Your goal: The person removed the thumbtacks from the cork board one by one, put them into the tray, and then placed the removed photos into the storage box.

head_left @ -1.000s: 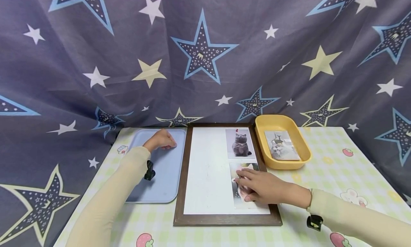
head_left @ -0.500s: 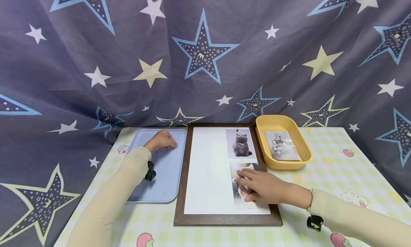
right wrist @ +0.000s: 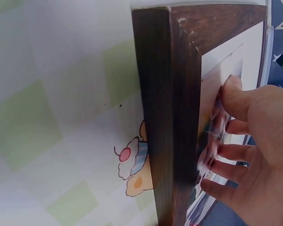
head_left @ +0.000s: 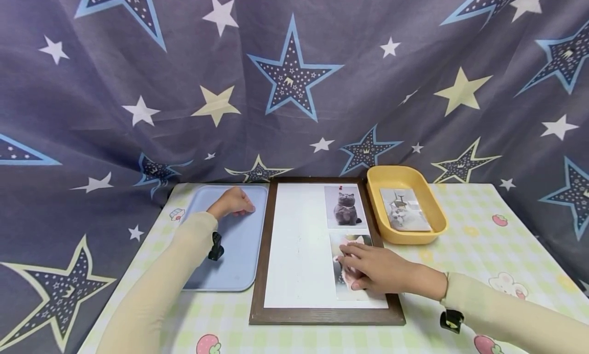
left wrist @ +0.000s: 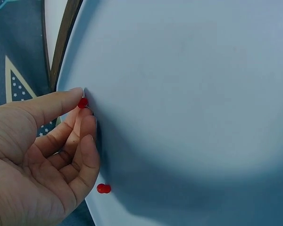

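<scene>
My left hand is over the far part of the blue tray. Its thumb and finger pinch a red push pin, as the left wrist view shows. Another small red pin lies on the tray near the curled fingers. With spread fingers, my right hand rests on a photo of a light-coloured cat, partly covering it. This photo lies on the white board at its lower right. Above it is a grey cat photo with a red push pin at its top.
The board has a dark wooden frame. Right of it stands a yellow bin with a cat photo inside. A checked cloth covers the table, and a starry curtain hangs behind.
</scene>
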A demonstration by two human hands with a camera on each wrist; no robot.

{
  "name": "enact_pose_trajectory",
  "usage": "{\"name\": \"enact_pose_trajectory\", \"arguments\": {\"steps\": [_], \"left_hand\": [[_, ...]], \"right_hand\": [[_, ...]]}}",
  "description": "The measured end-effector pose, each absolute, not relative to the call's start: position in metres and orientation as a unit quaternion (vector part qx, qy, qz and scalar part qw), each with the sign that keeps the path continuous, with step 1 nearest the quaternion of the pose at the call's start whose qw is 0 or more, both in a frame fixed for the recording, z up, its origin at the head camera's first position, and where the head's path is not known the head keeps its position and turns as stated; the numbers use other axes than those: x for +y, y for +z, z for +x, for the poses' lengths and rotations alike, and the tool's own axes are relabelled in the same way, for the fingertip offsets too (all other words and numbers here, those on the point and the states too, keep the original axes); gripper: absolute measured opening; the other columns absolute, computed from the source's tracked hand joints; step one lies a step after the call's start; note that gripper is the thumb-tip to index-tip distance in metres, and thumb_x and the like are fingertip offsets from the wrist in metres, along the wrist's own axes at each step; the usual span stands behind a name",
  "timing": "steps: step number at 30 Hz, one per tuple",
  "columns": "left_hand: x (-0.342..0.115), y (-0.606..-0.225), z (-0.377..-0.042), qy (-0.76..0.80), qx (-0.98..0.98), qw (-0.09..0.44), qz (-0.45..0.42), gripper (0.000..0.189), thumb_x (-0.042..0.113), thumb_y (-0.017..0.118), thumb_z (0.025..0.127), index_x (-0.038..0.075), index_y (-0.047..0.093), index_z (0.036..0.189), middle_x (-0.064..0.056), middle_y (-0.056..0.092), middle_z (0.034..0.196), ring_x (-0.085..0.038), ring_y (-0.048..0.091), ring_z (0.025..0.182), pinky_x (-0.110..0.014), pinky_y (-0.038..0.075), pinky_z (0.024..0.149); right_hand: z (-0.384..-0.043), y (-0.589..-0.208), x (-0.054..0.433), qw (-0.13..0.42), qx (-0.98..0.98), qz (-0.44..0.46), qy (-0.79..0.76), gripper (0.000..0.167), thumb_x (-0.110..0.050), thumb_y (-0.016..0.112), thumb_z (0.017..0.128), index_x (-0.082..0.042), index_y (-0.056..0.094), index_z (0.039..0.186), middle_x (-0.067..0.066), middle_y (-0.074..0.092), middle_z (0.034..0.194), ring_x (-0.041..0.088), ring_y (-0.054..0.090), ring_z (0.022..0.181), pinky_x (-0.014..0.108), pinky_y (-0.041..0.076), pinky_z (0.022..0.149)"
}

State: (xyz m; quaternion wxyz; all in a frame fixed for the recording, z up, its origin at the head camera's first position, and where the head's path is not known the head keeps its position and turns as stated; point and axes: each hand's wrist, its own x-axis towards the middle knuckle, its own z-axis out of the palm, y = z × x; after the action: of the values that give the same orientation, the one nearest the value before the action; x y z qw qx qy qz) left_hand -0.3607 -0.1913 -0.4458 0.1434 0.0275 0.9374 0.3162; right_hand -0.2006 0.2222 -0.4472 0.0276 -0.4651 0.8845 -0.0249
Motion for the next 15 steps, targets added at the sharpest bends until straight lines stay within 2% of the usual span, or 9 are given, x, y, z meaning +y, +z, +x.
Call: {"name": "enact_pose_trajectory", "arguments": {"steps": [15], "left_hand": [[-0.1903,-0.4453,-0.3579,0.312,0.939,0.143,0.022,0.017,0.017,0.079,0.085,0.001,0.073,0.086,-0.002,0.064,0.066,-0.012,0.057,0.064,-0.026,0.053,0.059]], "right_hand": [[-0.2007,-0.4481,0.2221,0.031,0.886,-0.461,-0.032,0.059,-0.043,0.066,0.096,-0.012,0.055,0.145,0.015,0.053,0.15,0.036,0.052,0.137,0.049,0.056,0.1]]}}
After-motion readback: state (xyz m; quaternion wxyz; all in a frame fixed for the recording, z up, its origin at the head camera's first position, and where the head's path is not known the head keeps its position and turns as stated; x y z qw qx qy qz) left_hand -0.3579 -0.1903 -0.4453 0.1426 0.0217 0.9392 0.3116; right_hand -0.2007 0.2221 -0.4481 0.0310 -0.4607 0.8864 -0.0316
